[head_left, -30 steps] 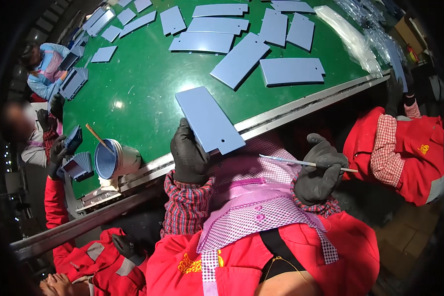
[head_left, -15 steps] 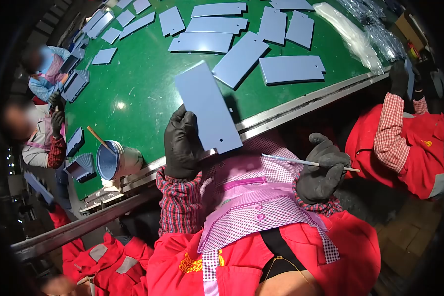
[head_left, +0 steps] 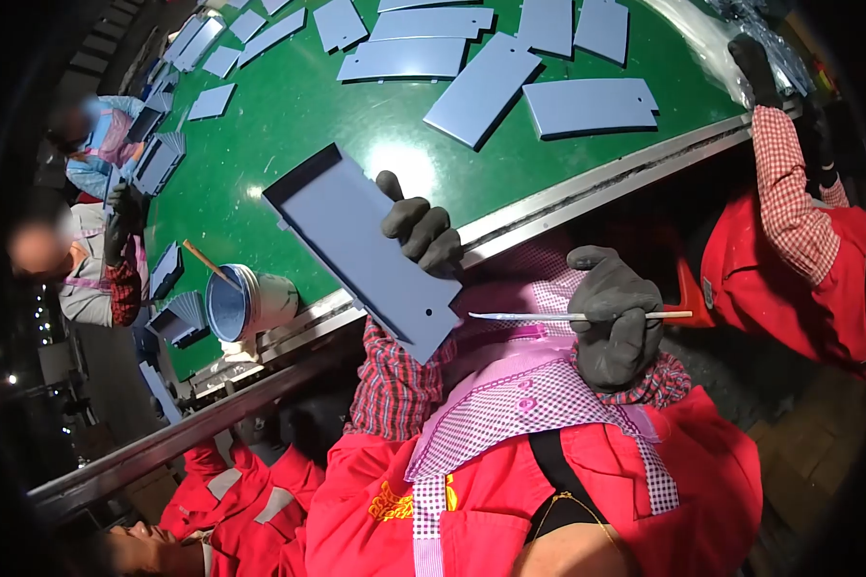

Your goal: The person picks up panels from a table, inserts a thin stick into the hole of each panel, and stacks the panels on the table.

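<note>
My left hand (head_left: 420, 231), in a dark glove, grips a blue-grey rectangular panel (head_left: 346, 231) by its right edge. The panel is tilted above the table's front edge, with its hollow, rimmed side showing and a small hole near its lower end. Closed around a thin paintbrush (head_left: 539, 316), my gloved right hand (head_left: 618, 317) stays over my lap. The brush lies nearly level, its narrow bluish tip pointing left towards the panel but apart from it. Left of the panel, a white bucket (head_left: 271, 300) holds bluish paint and a wooden stick (head_left: 207, 262).
Several similar panels (head_left: 481, 87) lie across the green table (head_left: 289, 183). A metal rail (head_left: 635, 192) runs along its front edge. Clear plastic bags (head_left: 702, 43) lie at the back right. Co-workers sit at left and lower left; another person in red (head_left: 779, 260) is at right, reaching over the table.
My left hand has turned the panel over, from its flat face to its hollow side, and tilted it leftwards. The brush has moved slightly left. The person at right has extended a hand towards the plastic.
</note>
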Motion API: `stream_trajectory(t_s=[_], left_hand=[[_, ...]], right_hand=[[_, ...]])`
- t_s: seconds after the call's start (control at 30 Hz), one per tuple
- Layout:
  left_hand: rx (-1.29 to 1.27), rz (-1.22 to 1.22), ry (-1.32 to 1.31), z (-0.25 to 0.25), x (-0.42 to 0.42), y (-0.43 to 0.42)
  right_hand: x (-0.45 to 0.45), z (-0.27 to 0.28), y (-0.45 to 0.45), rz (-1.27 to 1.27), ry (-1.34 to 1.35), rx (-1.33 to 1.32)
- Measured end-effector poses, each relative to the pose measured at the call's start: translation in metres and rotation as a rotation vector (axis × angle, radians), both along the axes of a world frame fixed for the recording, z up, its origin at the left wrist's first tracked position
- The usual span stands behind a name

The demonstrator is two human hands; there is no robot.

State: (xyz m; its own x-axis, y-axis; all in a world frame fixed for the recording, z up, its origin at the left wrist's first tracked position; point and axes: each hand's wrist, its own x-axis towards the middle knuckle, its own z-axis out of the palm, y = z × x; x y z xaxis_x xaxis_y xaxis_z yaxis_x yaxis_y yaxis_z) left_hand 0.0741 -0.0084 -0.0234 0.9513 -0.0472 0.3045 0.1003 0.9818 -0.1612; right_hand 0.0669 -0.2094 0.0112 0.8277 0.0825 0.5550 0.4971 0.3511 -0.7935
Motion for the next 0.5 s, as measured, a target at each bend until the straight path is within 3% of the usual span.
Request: stream_trajectory(t_s=[0.13,0.5], left_hand=[[0.023,0.05,0.099,0.016,0.004,-0.014],[0.032,0.032,0.024,0.015,0.003,-0.013]], right_hand=[[0.007,0.002,0.002,0.064,-0.022,-0.08],[0.002,0.004,0.013,0.114,-0.06,-0.182]])
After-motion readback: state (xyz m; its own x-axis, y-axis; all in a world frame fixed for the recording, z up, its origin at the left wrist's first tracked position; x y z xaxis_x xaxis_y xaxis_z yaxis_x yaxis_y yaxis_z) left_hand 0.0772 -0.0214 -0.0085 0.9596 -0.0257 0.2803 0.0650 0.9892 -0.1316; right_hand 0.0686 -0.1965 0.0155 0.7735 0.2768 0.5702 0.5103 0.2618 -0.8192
